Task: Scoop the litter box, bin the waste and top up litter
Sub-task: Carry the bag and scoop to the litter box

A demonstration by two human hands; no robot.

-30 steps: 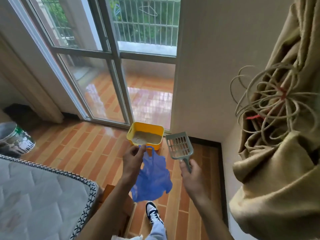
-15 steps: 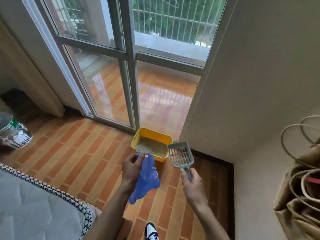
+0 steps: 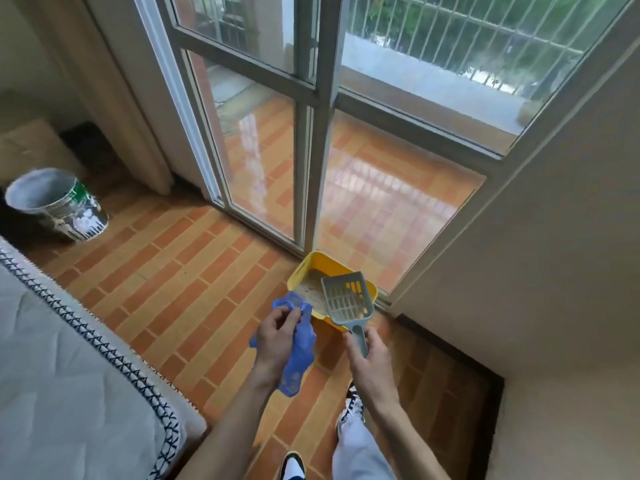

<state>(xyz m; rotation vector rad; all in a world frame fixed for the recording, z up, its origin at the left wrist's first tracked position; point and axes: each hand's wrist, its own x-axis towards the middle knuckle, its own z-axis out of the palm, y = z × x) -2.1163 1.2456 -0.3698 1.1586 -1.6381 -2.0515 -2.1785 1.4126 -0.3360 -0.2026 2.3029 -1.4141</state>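
A small yellow litter box (image 3: 304, 271) with pale litter sits on the tiled floor against the glass door. My right hand (image 3: 367, 355) grips the handle of a grey-green slotted scoop (image 3: 347, 300), whose head hangs over the box's right half and hides it. My left hand (image 3: 276, 336) pinches a crumpled blue plastic bag (image 3: 300, 355), which droops below my fingers, just left of the box.
A mattress (image 3: 65, 368) with a patterned edge fills the lower left. A paint-stained metal bucket (image 3: 57, 204) stands at the far left. The sliding glass door (image 3: 311, 140) and a beige wall (image 3: 554, 244) bound the corner. My feet (image 3: 351, 407) are on the orange tiles.
I have moved closer to the litter box and the view has swung left. The scoop now overlaps the box; the bag is bunched tighter in my left hand.
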